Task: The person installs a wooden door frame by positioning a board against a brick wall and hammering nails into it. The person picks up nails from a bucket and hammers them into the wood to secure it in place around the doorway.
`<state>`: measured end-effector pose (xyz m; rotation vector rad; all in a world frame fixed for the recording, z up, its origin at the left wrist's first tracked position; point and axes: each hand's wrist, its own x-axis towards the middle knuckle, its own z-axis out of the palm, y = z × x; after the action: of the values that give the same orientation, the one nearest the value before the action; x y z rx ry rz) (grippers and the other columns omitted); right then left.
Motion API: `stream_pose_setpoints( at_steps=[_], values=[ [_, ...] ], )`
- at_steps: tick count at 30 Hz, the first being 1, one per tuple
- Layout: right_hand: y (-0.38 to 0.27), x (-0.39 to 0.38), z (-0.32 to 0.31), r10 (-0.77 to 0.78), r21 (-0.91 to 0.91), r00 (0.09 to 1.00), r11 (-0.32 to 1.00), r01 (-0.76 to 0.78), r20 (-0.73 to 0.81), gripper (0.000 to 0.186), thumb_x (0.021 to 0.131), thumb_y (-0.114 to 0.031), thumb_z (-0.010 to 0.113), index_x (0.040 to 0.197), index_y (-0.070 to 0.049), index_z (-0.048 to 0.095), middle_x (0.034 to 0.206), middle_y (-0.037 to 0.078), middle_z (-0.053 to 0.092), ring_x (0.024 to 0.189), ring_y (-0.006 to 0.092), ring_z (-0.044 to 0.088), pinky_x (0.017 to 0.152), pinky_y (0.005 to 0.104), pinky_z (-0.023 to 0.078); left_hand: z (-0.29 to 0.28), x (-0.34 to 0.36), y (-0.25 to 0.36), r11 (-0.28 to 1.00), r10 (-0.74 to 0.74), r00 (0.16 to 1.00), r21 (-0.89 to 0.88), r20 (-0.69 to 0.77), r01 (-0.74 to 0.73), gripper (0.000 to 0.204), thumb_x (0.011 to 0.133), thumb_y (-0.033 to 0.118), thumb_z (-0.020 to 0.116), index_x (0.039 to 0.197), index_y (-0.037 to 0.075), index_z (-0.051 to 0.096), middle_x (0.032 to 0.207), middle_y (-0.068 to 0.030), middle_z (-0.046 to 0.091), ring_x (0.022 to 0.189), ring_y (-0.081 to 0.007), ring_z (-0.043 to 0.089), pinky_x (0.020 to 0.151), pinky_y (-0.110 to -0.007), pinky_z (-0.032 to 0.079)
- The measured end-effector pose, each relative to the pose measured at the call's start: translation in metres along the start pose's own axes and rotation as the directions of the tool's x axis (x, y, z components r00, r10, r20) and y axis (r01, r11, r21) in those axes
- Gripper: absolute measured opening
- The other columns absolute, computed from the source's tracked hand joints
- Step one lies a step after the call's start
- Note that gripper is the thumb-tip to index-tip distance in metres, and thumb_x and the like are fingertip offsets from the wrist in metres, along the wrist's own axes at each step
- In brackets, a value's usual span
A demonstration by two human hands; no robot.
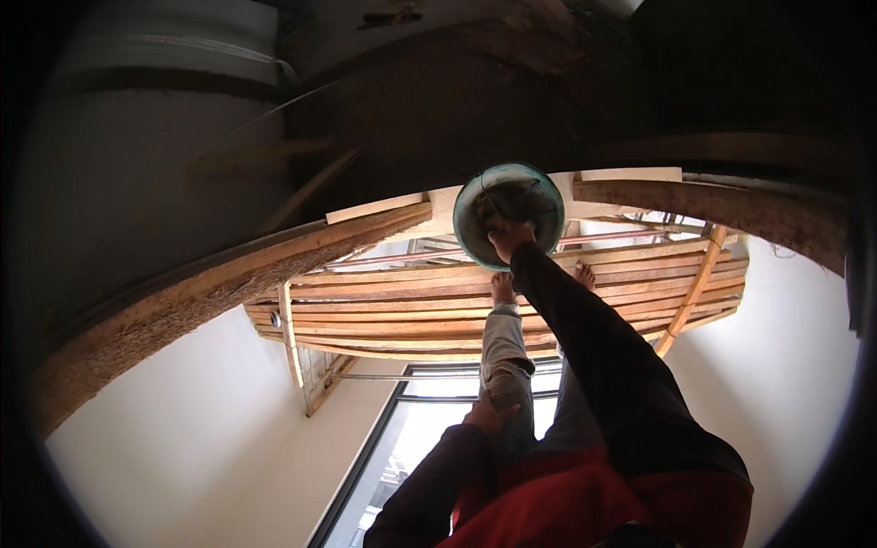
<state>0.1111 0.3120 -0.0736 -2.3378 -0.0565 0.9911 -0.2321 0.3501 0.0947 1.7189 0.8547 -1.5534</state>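
Observation:
My right arm stretches forward in a dark sleeve. My right hand is closed inside the near side of a round green bucket, fingers curled. What it grips is hard to make out; a dark, thin shape lies in the bucket beyond it. The bucket sits at the edge of a dark surface, in front of my feet. Lower down, my left hand lies open on my left leg near the knee, holding nothing.
My bare feet stand on a platform of wooden planks, with upright and slanting battens at its ends. Rough timber beams run along both sides of the bucket. Below are a dark-framed window and white walls. The upper area is dark.

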Motion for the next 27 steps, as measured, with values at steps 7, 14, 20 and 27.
stream_pose_setpoints(
  at_steps=[7, 14, 20, 27],
  values=[
    [-0.012, 0.014, 0.027, -0.096, -0.041, 0.992, 0.995, 0.092, -0.085, 0.037, 0.085, -0.035, 0.063, 0.114, -0.014, 0.071, 0.113, 0.017, 0.07, 0.107, 0.0375, 0.065, 0.095, 0.0466, 0.051, 0.012, -0.017, 0.019, 0.981, -0.082, 0.991, -0.166, 0.102, 0.098, 0.113, 0.076, 0.074, 0.069, 0.155, 0.006, 0.025, 0.146, -0.0314, 0.046, 0.134, -0.0464, 0.048, 0.11, -0.052, 0.041],
    [-0.033, 0.022, -0.002, -0.23, -0.369, 0.971, 0.899, 0.235, 0.06, 0.031, 0.094, -0.035, 0.052, 0.115, -0.02, 0.069, 0.109, 0.014, 0.071, 0.104, 0.0352, 0.067, 0.096, 0.0501, 0.05, 0.025, -0.018, 0.031, 0.958, -0.097, 0.989, -0.26, 0.11, 0.123, 0.112, 0.077, 0.071, 0.069, 0.154, 0.005, 0.023, 0.146, -0.0336, 0.044, 0.135, -0.0475, 0.046, 0.111, -0.052, 0.04],
    [-0.046, 0.017, 0.013, -0.326, -0.238, 0.943, 0.923, 0.302, -0.066, 0.029, 0.097, -0.035, 0.049, 0.101, -0.019, 0.074, 0.109, 0.015, 0.071, 0.103, 0.0349, 0.068, 0.092, 0.0504, 0.051, 0.037, -0.015, 0.03, 0.905, -0.088, 0.986, -0.401, 0.142, 0.139, 0.108, 0.078, 0.068, 0.072, 0.152, 0.004, 0.024, 0.146, -0.0352, 0.042, 0.134, -0.0498, 0.046, 0.112, -0.052, 0.039],
    [-0.019, 0.045, 0.024, -0.155, 0.014, 0.987, 0.988, 0.156, -0.045, 0.04, 0.088, -0.042, 0.069, 0.101, -0.004, 0.072, 0.103, 0.019, 0.072, 0.1, 0.0358, 0.068, 0.085, 0.0456, 0.051, 0.049, -0.01, 0.028, 0.847, -0.023, 0.988, -0.522, 0.151, 0.099, 0.107, 0.077, 0.065, 0.074, 0.152, 0.006, 0.026, 0.146, -0.0364, 0.041, 0.135, -0.0485, 0.046, 0.113, -0.052, 0.038]
  ],
)
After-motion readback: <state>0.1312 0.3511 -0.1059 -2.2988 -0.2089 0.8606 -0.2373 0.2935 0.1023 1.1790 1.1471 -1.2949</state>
